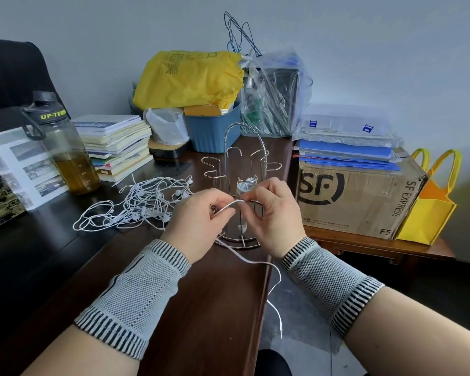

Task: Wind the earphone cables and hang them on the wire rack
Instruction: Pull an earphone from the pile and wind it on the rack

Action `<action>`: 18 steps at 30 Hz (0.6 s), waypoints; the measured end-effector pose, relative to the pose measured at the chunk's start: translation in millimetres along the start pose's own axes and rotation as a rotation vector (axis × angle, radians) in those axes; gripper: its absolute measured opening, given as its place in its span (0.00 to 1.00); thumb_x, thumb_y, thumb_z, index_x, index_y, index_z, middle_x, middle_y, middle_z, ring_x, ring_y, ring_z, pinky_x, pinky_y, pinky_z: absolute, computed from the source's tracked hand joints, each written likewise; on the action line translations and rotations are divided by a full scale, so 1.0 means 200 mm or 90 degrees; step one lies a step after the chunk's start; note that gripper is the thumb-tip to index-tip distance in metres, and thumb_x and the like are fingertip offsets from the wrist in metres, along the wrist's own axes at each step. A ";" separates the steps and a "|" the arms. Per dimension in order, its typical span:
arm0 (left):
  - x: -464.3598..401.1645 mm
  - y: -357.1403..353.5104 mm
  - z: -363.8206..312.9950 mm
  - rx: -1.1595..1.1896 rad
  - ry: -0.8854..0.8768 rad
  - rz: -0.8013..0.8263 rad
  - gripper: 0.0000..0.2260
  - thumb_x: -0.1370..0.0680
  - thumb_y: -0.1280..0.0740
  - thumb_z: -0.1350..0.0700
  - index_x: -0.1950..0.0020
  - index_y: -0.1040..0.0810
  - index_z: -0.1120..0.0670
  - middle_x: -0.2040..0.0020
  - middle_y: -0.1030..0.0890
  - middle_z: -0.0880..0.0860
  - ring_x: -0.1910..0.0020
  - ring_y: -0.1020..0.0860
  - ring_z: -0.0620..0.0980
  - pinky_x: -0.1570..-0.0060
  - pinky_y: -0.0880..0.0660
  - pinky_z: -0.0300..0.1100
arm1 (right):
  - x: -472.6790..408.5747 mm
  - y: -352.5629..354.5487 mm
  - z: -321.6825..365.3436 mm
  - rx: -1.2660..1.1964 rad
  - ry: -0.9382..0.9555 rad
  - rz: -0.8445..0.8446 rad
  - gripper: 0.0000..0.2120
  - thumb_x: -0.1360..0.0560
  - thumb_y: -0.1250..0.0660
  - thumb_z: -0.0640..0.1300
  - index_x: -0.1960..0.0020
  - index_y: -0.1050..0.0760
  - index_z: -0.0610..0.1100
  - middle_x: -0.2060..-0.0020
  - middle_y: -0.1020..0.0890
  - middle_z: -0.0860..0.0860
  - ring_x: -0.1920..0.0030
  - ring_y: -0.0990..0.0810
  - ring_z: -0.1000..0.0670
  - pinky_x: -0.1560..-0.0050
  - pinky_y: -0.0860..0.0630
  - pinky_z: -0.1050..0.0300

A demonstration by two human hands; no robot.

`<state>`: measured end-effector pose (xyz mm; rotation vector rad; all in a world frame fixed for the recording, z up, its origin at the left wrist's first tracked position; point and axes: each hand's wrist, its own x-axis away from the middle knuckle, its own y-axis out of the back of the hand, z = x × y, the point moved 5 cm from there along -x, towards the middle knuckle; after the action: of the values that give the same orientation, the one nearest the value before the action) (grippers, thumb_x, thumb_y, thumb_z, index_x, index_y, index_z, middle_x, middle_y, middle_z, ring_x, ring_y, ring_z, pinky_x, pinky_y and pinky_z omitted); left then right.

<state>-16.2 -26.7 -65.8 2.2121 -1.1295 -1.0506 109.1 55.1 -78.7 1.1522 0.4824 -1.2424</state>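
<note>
Both hands, left hand [198, 218] and right hand [272, 213], pinch one earphone cable [229, 204] before the wire rack [244, 158]

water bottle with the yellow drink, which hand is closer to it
Left. The left hand is in front of the wire rack, with the water bottle further to its left; the right hand sits beyond it, on the far side.

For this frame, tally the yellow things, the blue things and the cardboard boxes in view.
Yellow: 2, the yellow plastic bag and the yellow tote bag
Blue: 2, the blue tub and the stack of blue folders
Cardboard: 1, the SF Express box
Total: 5
</note>
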 end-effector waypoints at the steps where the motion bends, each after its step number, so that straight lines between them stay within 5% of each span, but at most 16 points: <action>1: 0.00 0.01 0.02 -0.004 0.020 0.019 0.04 0.24 0.30 0.53 0.57 0.20 0.44 0.62 0.18 0.43 0.66 0.22 0.43 0.59 0.24 0.40 | 0.01 0.01 -0.01 -0.008 -0.017 -0.006 0.10 0.28 0.34 0.50 0.58 0.20 0.43 0.60 0.25 0.50 0.56 0.25 0.48 0.56 0.31 0.61; 7: -0.02 0.08 0.00 0.098 0.014 0.021 0.08 0.23 0.32 0.53 0.61 0.18 0.47 0.73 0.23 0.41 0.71 0.26 0.39 0.68 0.31 0.29 | 0.04 0.01 -0.06 -0.107 -0.128 -0.022 0.05 0.28 0.33 0.45 0.58 0.23 0.44 0.58 0.29 0.55 0.56 0.30 0.60 0.53 0.35 0.76; 11: -0.04 0.03 -0.10 0.182 0.030 -0.026 0.07 0.22 0.31 0.54 0.60 0.17 0.50 0.72 0.22 0.43 0.74 0.27 0.37 0.70 0.32 0.28 | 0.04 0.00 -0.10 -0.181 -0.249 -0.035 0.08 0.26 0.31 0.42 0.62 0.25 0.51 0.57 0.26 0.59 0.54 0.24 0.58 0.48 0.24 0.60; 18: -0.10 0.03 -0.20 0.229 0.050 -0.105 0.06 0.23 0.30 0.55 0.60 0.19 0.50 0.67 0.18 0.45 0.72 0.25 0.35 0.68 0.30 0.26 | 0.05 -0.01 -0.12 -0.356 -0.458 -0.039 0.08 0.23 0.33 0.44 0.61 0.24 0.46 0.73 0.23 0.55 0.75 0.27 0.59 0.71 0.28 0.61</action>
<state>4.2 -12.4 -29.1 2.6410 -1.1942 -0.8661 117.3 72.3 -97.0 0.1864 0.2830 -1.3587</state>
